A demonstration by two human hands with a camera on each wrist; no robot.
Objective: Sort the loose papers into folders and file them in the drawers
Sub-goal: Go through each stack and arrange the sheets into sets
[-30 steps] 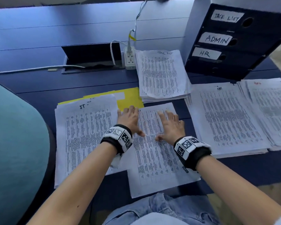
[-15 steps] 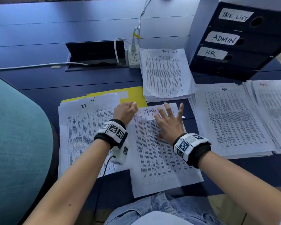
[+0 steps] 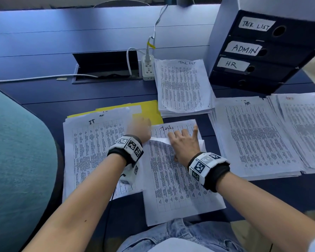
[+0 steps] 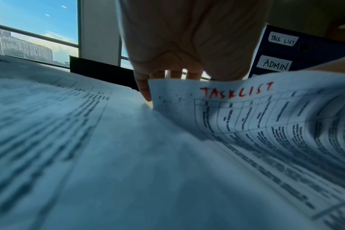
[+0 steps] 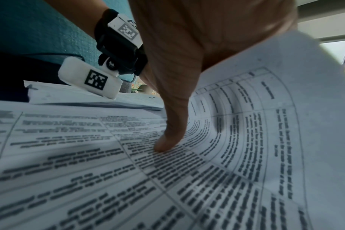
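Top sheet [image 3: 180, 179] of the loose pile, nearest on the desk [image 3: 44, 95], headed TASKLIST in red in the left wrist view, far edge curled up and back. Right hand [image 3: 185, 145] lying on it, thumb pressing the print in the right wrist view, other fingers [image 3: 195, 128] spread toward the raised edge; whether they reach under the fold cannot be told. Left hand [image 3: 140, 130] blurred at the far left corner, seemingly pinching the lifted corner [image 4: 156, 87] between thumb and fingers, grip partly hidden. Under the fold, a second sheet [image 3: 173, 127] headed "Task". To the left, touching, the IT pile [image 3: 95, 146] over a yellow folder [image 3: 149, 110]. To the right, the HR pile [image 3: 253, 135] and another pile [image 3: 305, 128] overlapping it. Farther back, the Task List pile [image 3: 184, 86], likely home for this sheet. Farthest, the drawers [image 3: 262, 51], labelled TASK LIST, ADMIN, HR, all closed. Risks, as judged: creasing the sheet where the thumb pins it during lifting; dragging the second sheet along by friction; nudging the IT pile out of square; misfiling among near piles.
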